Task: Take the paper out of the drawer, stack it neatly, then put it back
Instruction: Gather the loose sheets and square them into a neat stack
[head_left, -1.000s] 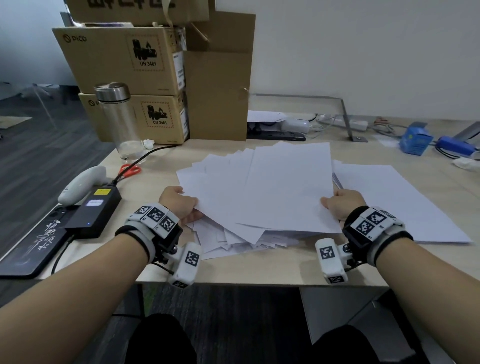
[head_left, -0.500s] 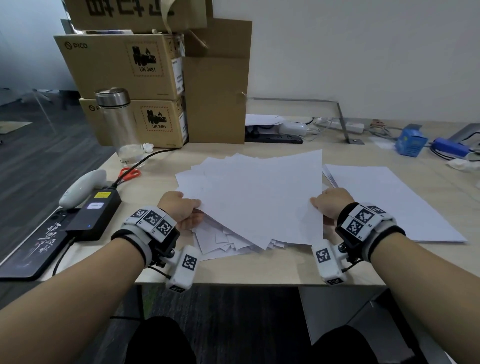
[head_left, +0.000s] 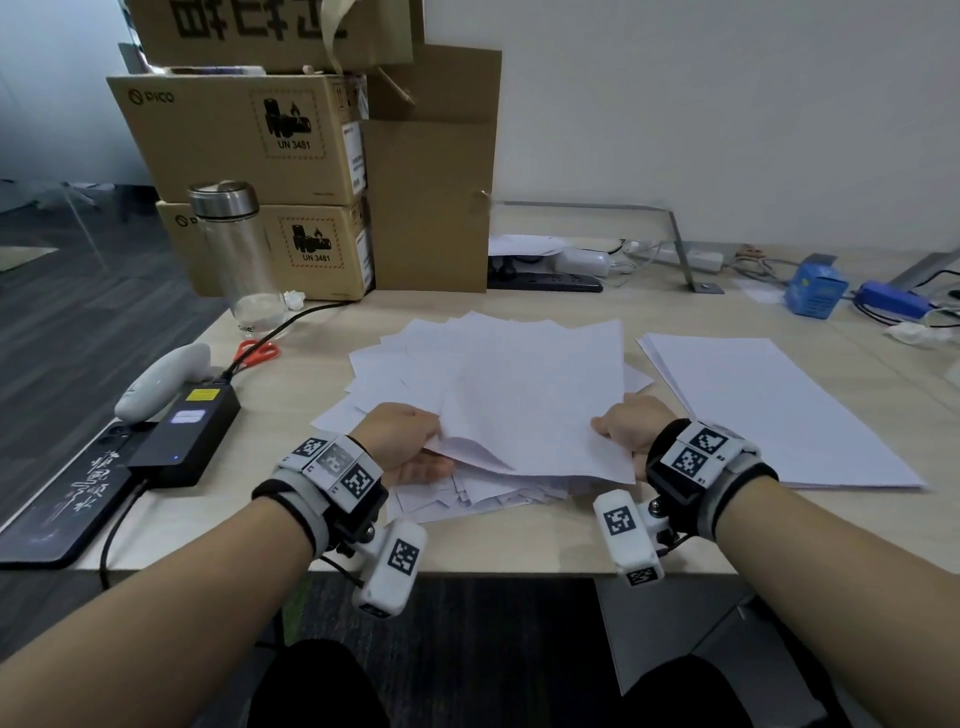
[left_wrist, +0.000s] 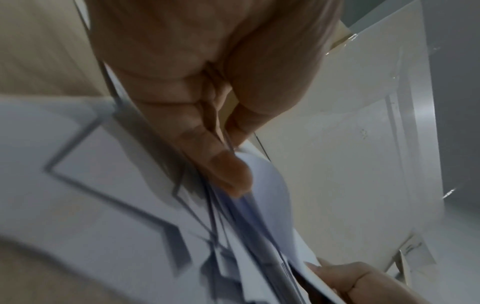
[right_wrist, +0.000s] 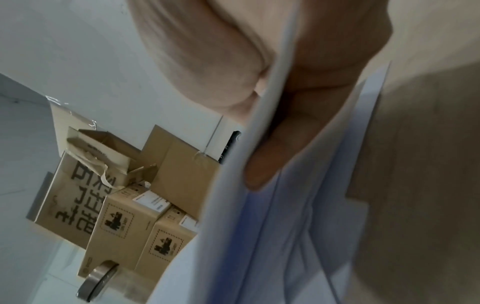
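The left hand (head_left: 400, 441) and right hand (head_left: 631, 428) each pinch an edge of the fanned loose paper (head_left: 519, 395) on the desk (head_left: 519, 540), beside stacked closed cardboard boxes (head_left: 249, 135).

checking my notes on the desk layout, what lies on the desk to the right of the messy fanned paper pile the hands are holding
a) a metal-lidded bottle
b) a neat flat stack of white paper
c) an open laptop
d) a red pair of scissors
b: a neat flat stack of white paper lies on the desk right of the fanned pile; the scissors and bottle are on the left, and no laptop shows.
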